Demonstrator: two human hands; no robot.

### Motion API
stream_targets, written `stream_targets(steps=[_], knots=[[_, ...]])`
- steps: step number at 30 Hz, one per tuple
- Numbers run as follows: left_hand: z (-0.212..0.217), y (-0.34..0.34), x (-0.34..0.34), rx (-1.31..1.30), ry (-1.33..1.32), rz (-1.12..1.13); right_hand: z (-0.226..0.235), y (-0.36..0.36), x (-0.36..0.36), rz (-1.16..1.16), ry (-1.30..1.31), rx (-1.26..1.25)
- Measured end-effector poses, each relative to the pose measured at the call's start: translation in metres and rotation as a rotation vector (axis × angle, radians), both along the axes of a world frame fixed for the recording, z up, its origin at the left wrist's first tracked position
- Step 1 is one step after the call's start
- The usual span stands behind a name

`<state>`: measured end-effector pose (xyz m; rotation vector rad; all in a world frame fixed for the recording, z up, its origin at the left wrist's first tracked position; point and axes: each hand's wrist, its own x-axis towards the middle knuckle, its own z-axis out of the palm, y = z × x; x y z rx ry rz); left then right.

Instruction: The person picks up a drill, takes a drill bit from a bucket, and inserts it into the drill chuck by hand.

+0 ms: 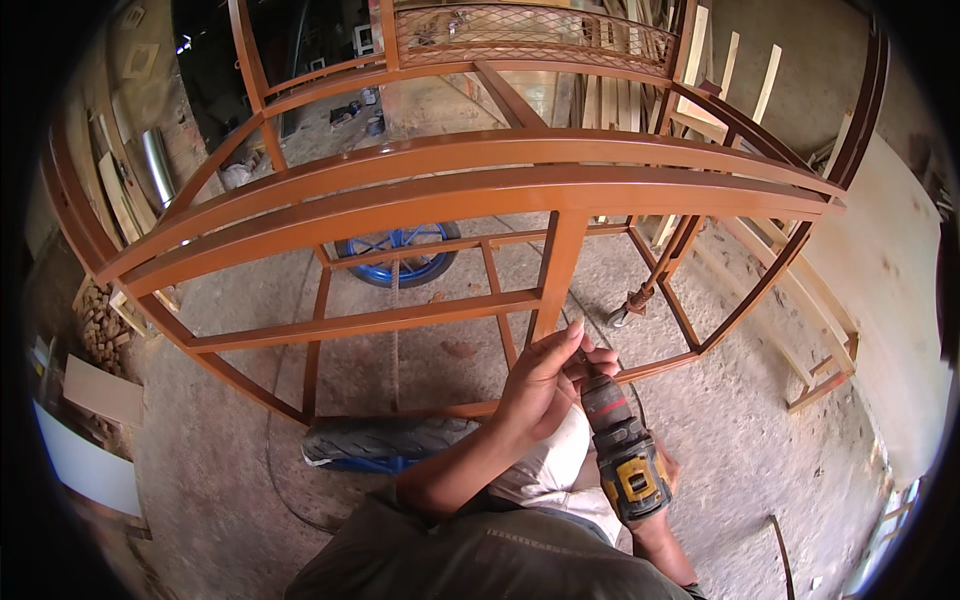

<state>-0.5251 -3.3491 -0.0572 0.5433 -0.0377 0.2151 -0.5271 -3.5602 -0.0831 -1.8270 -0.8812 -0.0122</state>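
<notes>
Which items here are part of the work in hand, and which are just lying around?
In use:
- left hand, at the drill's front end
- right hand, mostly hidden behind the drill
- yellow-and-black cordless drill
- orange-brown painted metal frame

Lying about:
- blue-rimmed wheel
- grey tyre
- pale wooden planks
- silver metal duct pipe

A workshop: a painted steel frame on a concrete floor, timber stacked behind it, a tyre before it.
</notes>
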Motion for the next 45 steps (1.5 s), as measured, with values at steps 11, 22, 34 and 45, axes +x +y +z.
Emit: stream_targets(steps=[11,22,34,45], knots=[[0.016,0.007,-0.01,0.1,0.047,-0.02,-0.001,0.018,0.004,-0.05,-0.34,-0.063],[0.015,0.014,-0.009,0.1,0.013,-0.022,0.007,0.027,0.001,-0.05,-0.335,-0.061],[0.008,0.017,-0.002,0.061,-0.032,-0.008,0.008,0.033,0.005,-0.033,-0.294,-0.034],[0.012,-0.009,0.003,-0.178,-0.155,0.015,0.011,0.033,0.002,-0.042,-0.343,-0.128]])
